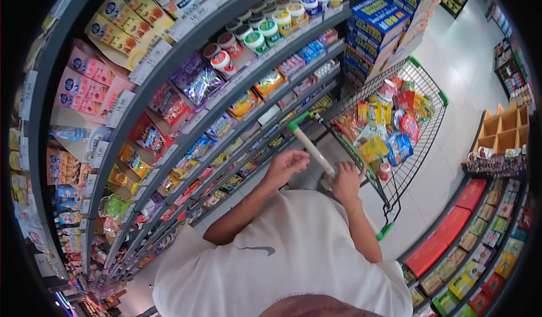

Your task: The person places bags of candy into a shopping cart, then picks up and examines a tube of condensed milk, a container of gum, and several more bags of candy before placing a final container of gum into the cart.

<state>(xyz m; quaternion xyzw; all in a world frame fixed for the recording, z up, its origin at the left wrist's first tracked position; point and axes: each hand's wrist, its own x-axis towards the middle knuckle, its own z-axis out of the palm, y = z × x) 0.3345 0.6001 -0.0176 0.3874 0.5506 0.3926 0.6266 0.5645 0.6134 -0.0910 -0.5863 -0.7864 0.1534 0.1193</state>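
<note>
My right hand (345,182) rests on the pale handle bar (316,150) of a shopping cart, its fingers bent over the bar. My left hand (287,167) is raised just beside the bar, apart from it, with the fingers loosely curled and spread and no object visible in them. Beyond the handle, the wire cart (432,139) with green corners holds many colourful snack packets, among them a yellow packet (374,149), a blue packet (400,148) and a small red and white cup (384,171).
A long shelf (226,99) of candy bags and tubs runs close along the left. Stacked blue boxes (375,20) stand beyond the cart's front. Lower right, another shelf holds red boxes (446,238) and packets; a wooden rack (499,130) stands behind it.
</note>
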